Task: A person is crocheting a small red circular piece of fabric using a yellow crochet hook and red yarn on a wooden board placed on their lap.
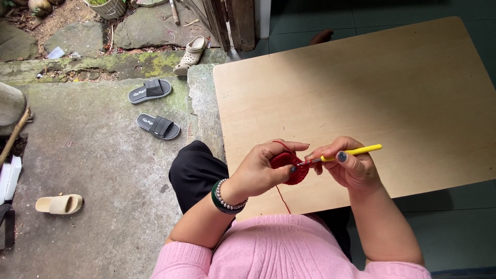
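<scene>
Mid-stitch: left hand (261, 168) fingers pinch the red crochet piece (289, 166); right hand (347, 166) fingers clamp the yellow hook (351, 152) (tip at the rim); next, draw yarn (281, 199) through.

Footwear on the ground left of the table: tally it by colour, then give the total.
Black slide sandals: 2
Beige clog: 1
Pale yellow slide: 1
Total: 4
</scene>
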